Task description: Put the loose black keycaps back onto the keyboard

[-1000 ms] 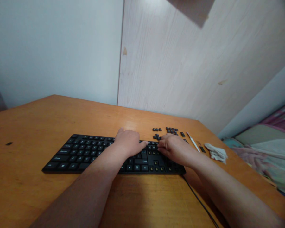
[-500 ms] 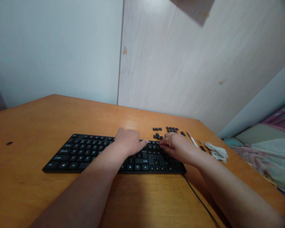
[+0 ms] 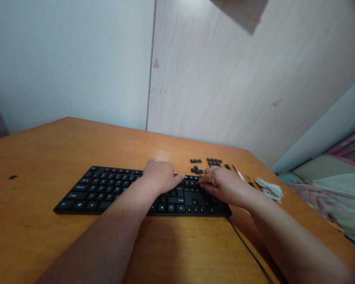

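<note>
A black keyboard (image 3: 112, 188) lies on the wooden table, its right part showing bare key sockets in the arrow cluster and beside it. My left hand (image 3: 159, 174) grips the keyboard over its far edge near the middle, thumb stretched to the right across the upper keys; the other fingers are mostly out of sight. Over the upper right part of the keyboard, my right hand (image 3: 217, 183) has its thumb and fingers pinched together. Whatever is between those fingertips is hidden. Just beyond that hand, small black keycaps (image 3: 197, 170) lie in groups on the table.
Right of the keycaps lie a thin white tool (image 3: 238, 172), a small dark tool (image 3: 251, 184) and a crumpled white cloth (image 3: 270, 190). A cable (image 3: 248, 248) runs from the keyboard toward the near edge. One small black piece (image 3: 13, 177) sits far left. A wall stands behind the table.
Both hands hold nearly the same places on the keyboard. The view has shifted very slightly; nothing else has visibly moved.
</note>
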A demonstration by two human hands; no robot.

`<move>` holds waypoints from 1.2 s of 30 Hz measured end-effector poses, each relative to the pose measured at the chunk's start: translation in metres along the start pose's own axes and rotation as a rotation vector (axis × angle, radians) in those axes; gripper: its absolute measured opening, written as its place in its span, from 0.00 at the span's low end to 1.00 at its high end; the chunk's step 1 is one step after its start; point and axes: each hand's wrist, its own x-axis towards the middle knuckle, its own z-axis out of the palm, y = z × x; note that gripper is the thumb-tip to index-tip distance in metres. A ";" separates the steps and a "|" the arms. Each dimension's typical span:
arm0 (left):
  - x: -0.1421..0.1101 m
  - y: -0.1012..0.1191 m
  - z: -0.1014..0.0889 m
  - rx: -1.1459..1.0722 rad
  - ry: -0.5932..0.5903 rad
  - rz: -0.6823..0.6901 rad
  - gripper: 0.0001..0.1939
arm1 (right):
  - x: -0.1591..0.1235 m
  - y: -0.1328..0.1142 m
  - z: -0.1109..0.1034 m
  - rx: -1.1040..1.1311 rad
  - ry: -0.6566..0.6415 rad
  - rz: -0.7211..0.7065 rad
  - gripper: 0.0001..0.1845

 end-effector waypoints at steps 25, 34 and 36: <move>0.000 0.001 -0.003 0.016 -0.016 -0.014 0.36 | 0.003 -0.008 0.006 0.086 0.064 -0.041 0.12; -0.002 0.003 -0.007 0.024 -0.017 -0.005 0.36 | 0.006 -0.009 0.009 0.105 0.063 -0.067 0.12; -0.003 0.003 -0.007 0.026 -0.022 -0.010 0.35 | 0.006 -0.009 0.009 0.104 0.070 -0.058 0.12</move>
